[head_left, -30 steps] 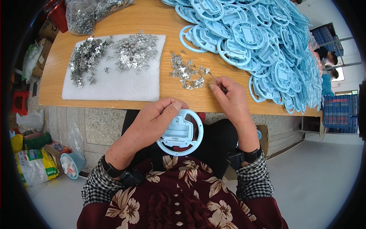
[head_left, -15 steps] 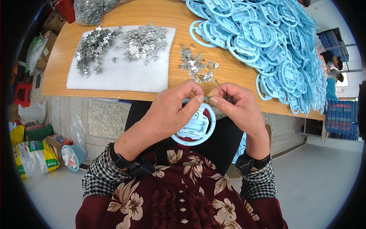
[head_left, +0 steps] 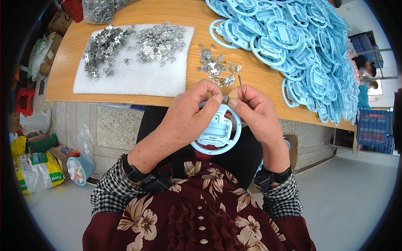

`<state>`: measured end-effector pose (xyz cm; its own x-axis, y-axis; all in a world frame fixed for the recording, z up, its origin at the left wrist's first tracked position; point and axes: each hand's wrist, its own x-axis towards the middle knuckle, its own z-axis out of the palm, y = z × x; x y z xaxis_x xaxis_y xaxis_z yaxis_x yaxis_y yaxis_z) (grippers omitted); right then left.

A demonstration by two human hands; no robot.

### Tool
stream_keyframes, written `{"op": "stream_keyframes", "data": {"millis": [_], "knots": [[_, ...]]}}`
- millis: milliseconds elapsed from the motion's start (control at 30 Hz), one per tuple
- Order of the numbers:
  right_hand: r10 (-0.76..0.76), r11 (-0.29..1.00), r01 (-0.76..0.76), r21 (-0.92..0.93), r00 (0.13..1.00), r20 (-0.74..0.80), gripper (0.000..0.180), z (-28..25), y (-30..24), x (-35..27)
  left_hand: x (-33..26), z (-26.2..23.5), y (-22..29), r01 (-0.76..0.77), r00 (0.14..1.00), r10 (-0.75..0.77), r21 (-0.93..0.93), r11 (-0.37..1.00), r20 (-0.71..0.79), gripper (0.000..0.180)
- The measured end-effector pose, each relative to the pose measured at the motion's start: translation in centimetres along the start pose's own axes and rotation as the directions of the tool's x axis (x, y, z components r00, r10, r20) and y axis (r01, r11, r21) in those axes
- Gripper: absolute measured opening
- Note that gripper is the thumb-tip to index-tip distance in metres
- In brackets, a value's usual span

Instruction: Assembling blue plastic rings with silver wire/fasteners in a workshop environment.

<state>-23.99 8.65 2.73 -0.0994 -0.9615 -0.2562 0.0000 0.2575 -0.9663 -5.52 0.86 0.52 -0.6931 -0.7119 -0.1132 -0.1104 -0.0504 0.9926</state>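
My left hand [head_left: 193,112] is closed, thumb and forefinger pinching a small silvery metal clip [head_left: 226,98]. On the other side of the clip, the thumb and fingers of my right hand [head_left: 256,112] are closed too, and a thin metal tool [head_left: 240,81] sticks up from them. Under my fingertips is a light-blue plastic wheel-shaped part [head_left: 216,130] with a recessed centre, tilted over my lap. Its upper rim is partly hidden by my hands, so whether fingers also grip it I cannot tell. Just beyond my hands, loose metal clips [head_left: 217,68] lie on the wooden table [head_left: 138,99].
A white foam sheet [head_left: 130,85] carries two heaps of metal clips [head_left: 161,42]. Piled high on the right are many light-blue wheel parts [head_left: 284,37]. A clear bag of clips [head_left: 98,10] stands at the back left. A small blue bin [head_left: 83,169] is on the floor.
Both hands and the blue wheel part have moved slightly up and away from me. The thin tool in my right hand now points more upright.
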Motion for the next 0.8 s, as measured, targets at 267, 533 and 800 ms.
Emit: {"op": "stream_keyframes", "data": {"millis": [267, 533, 800], "knots": [[-0.032, 0.999, 0.031, -0.026, 0.999, -0.043, 0.012, 0.3, 0.2, -0.1, -0.1, 0.0, -0.2, -0.035, 0.999, 0.035, 0.049, 0.998, 0.013, 0.018], [0.029, 0.997, -0.028, 0.066, 1.0, -0.006, 0.008, -1.9, -0.1, -1.9, -0.5, -0.3, -0.4, -0.007, 0.999, -0.001, -0.207, 0.978, -0.039, 0.027], [0.053, 0.997, -0.056, 0.049, 0.997, 0.057, 0.008, -2.3, 0.8, -2.0, -0.7, -1.7, 0.3, 0.161, 0.97, -0.134, -0.124, 0.979, 0.201, 0.046]]}}
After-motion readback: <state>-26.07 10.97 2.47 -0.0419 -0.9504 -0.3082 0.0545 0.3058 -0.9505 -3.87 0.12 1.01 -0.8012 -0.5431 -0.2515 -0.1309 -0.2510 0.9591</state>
